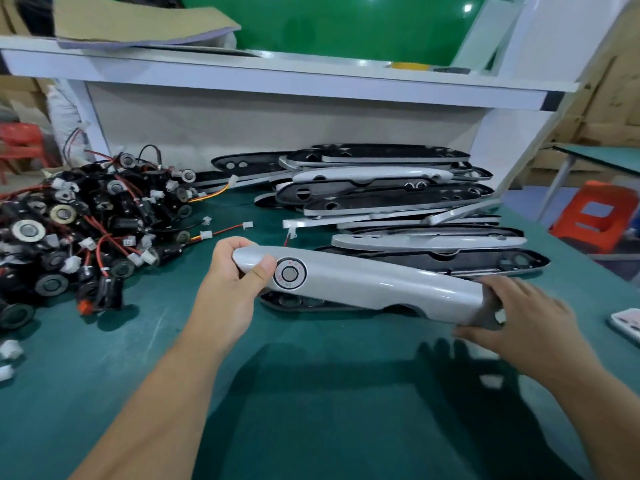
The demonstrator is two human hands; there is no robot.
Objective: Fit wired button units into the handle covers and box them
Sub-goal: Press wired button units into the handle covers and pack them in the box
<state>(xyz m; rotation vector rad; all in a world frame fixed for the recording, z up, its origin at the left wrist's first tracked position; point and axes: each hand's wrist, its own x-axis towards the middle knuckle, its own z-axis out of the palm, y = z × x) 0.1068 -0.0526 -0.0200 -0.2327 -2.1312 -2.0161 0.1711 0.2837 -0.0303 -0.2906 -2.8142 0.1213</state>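
Green mat [311, 393]: L hand [232, 275] grips 1 handle cover [381, 282] end, thumb by fitted button [290, 273], prob. checking seat; R hand [530, 323] blurred, grip unclear.

Green-topped bench [311, 410]: heap of wired button units [79, 230] at left, stacked handle covers [391, 199] upper centre, phone [627, 325] at right edge.

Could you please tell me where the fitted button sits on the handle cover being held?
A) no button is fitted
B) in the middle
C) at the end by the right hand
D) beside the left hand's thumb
D: the round button sits in the silver handle cover right beside the thumb of the left hand, which grips that end.
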